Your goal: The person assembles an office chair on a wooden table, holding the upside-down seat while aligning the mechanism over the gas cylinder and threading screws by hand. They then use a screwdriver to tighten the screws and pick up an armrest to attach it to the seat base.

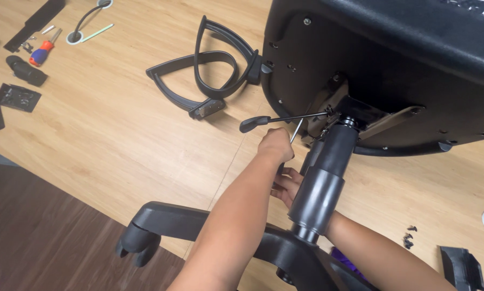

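Overturned office chair on a wooden floor. The left hand (276, 145), fingers closed, grips a thin metal key (295, 131) beneath the seat (393, 59), beside the lever (263, 121). The right hand (286, 186) sits behind the gas cylinder (323, 183); its finger state cannot be told. Armrests (215, 70) lie nearby.

A: Room near the hands (277, 148)?
B: Tight. Gas column (328, 172) on their right, lever (274, 120) above, seat (393, 64) overhead.
A: Left?
B: Bare desk (123, 129) till the armrests (209, 70).
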